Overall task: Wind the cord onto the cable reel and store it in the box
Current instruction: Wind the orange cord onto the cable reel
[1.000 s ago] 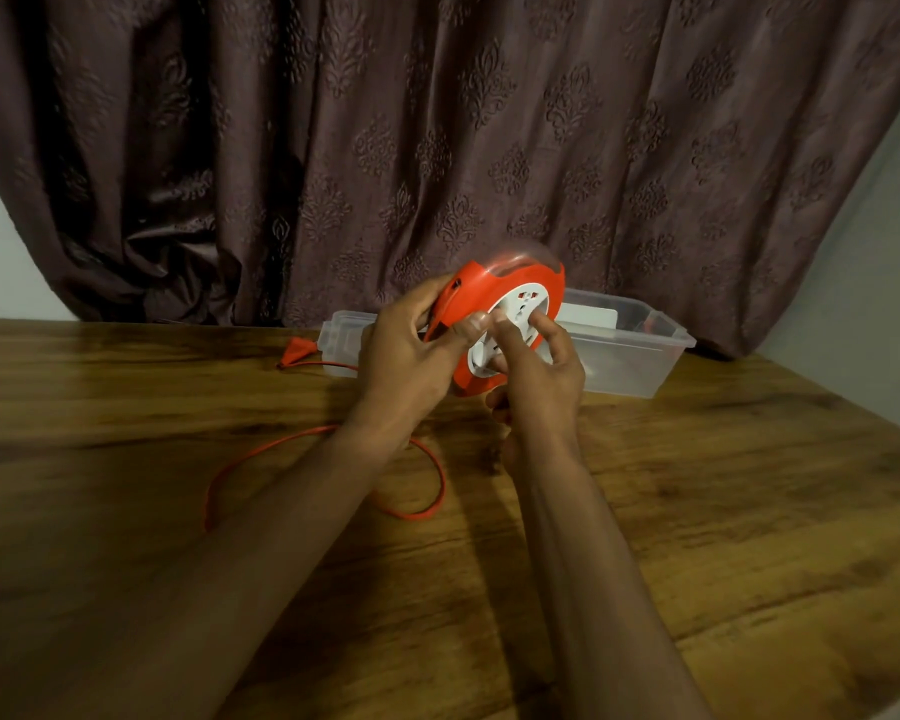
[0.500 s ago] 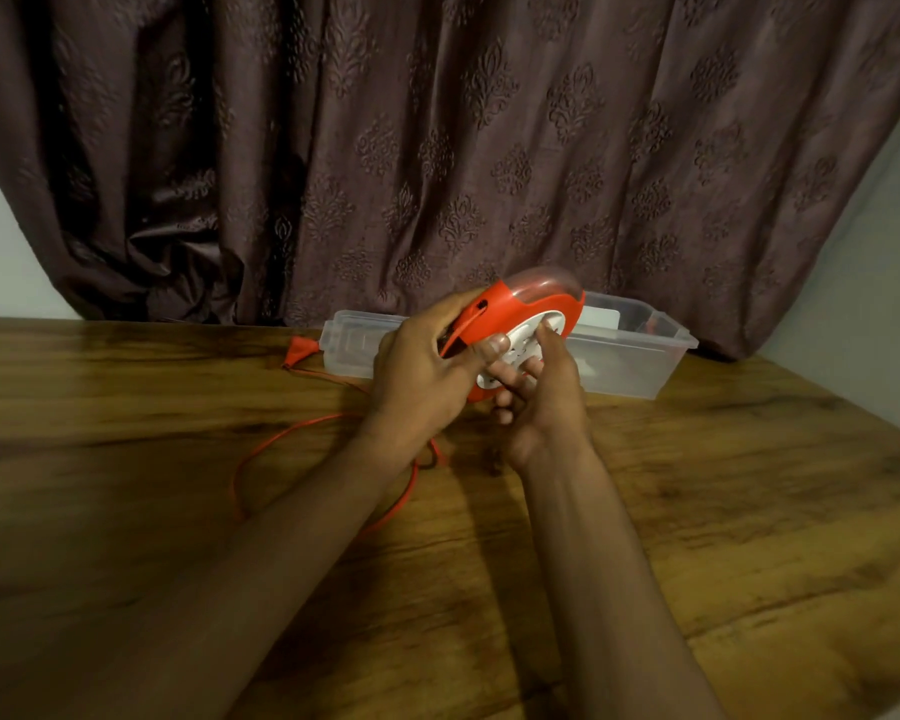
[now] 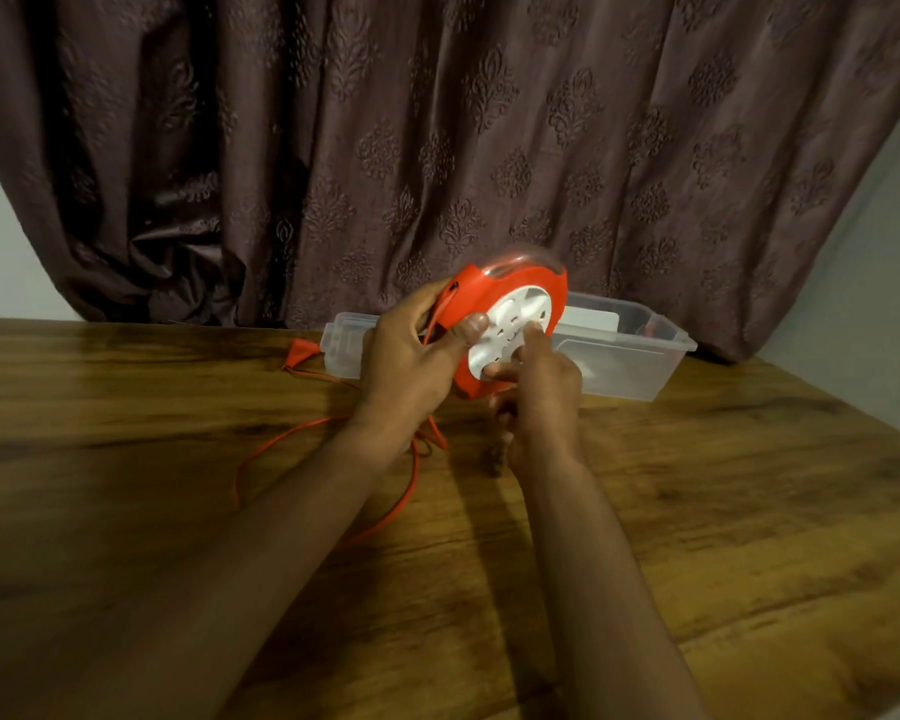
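Here the left grip (image 3: 411, 356) curls round the rim of the reel (image 3: 505, 330), thumb pressed on its orange face, holding it on edge above the bench (image 3: 749, 485) with the white disc facing the person. The right grip (image 3: 539, 387) is the nearer one to that disc: its fingertips (image 3: 533, 335) pinch or press something on it, though blur hides what. The cord (image 3: 406, 485) leaves the reel on the left-grip side, drops below that wrist and lies slack in a loop on the bench, running back to the plug (image 3: 298, 352) beside the box (image 3: 640, 366). The box sits just behind the reel, long axis left to right. Winding looks unfinished; the slack must come in from the lower left.
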